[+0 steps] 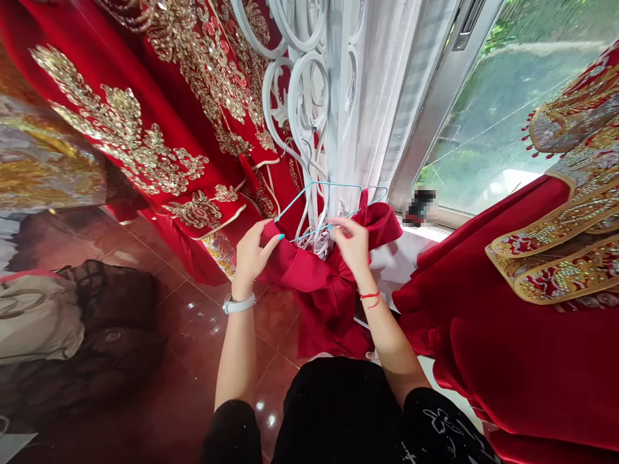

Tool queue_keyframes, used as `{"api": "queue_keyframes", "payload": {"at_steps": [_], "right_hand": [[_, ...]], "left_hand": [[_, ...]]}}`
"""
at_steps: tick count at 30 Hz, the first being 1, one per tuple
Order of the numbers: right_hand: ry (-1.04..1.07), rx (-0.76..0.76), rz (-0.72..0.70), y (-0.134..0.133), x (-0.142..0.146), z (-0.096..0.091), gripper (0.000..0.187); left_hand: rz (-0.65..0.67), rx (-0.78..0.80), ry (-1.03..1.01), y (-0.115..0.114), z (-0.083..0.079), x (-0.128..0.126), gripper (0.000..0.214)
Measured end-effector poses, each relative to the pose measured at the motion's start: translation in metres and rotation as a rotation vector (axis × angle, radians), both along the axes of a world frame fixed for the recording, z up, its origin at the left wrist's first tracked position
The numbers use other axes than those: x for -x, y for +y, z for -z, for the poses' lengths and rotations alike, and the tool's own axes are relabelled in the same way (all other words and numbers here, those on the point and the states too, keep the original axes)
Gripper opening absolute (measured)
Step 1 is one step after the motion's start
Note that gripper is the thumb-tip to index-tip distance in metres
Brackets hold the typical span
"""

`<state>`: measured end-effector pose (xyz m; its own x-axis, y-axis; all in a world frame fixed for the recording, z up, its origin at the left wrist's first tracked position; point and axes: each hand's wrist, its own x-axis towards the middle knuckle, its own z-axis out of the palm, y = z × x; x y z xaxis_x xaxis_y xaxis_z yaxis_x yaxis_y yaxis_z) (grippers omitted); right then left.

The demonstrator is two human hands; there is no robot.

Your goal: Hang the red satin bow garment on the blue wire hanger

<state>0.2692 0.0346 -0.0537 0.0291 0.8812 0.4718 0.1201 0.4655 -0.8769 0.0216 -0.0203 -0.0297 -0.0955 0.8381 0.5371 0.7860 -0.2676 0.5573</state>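
A plain red dress (309,276) hangs in front of me on a thin light blue wire hanger (338,184). My left hand (254,254) is closed on the dress's upper edge by the hanger's left end, its thumb over the cloth. At the middle of the dress's top edge, my right hand (352,245) is bent with its fingertips against the hanger's lower bar; they seem to pinch the dress there, though the grip is partly hidden. One strap loops over the right side of the hanger.
Behind the hanger stands a white scrolled metal rack (294,96). A red gown with gold embroidery (140,129) hangs on the left, another embroidered red garment (570,245) on the right. Dark bags (116,309) lie on the tiled floor (193,361). A window (498,129) is at right.
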Motion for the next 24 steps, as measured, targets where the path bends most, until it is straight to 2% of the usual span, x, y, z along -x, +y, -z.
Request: {"api": "queue_keyframes", "payload": {"at_steps": [2, 3, 4, 5, 7, 8, 11, 14, 16, 18, 21, 24], "right_hand": [[0.094, -0.011, 0.392, 0.015, -0.051, 0.008, 0.029], [0.109, 0.0, 0.478, 0.024, -0.076, 0.013, 0.032], [0.091, 0.024, 0.477, 0.033, -0.1, 0.017, 0.039], [0.062, 0.055, 0.41, 0.04, -0.121, 0.021, 0.046], [0.026, 0.124, 0.201, 0.051, -0.152, 0.029, 0.054], [0.018, 0.152, 0.11, 0.054, -0.161, 0.031, 0.055], [0.012, 0.18, 0.004, 0.055, -0.166, 0.036, 0.047], [-0.005, 0.156, 0.061, 0.051, -0.157, 0.039, 0.03], [0.001, 0.149, 0.133, 0.048, -0.154, 0.04, 0.026], [0.038, 0.155, 0.206, 0.046, -0.156, 0.04, 0.025], [0.121, 0.162, 0.319, 0.046, -0.164, 0.033, 0.023], [0.122, 0.101, 0.389, 0.05, -0.167, 0.015, 0.021]], "left_hand": [[0.023, -0.034, 0.008, 0.003, -0.001, 0.003, 0.042], [0.029, -0.074, 0.007, 0.003, -0.003, 0.003, 0.041], [0.022, -0.134, 0.002, 0.002, -0.005, 0.0, 0.041], [0.006, -0.208, -0.009, 0.001, -0.007, -0.005, 0.042], [-0.002, -0.317, -0.02, 0.002, -0.011, -0.023, 0.041], [0.034, -0.315, -0.009, 0.005, -0.013, -0.036, 0.039], [0.282, -0.094, 0.087, 0.03, -0.017, -0.082, 0.037], [0.419, 0.125, 0.11, 0.071, -0.014, -0.126, 0.049], [0.495, 0.237, 0.06, 0.095, -0.009, -0.148, 0.05], [0.515, 0.287, -0.003, 0.109, -0.003, -0.162, 0.04], [0.495, 0.257, -0.05, 0.115, 0.003, -0.172, 0.023], [0.52, 0.226, -0.073, 0.111, 0.006, -0.173, 0.029]]}}
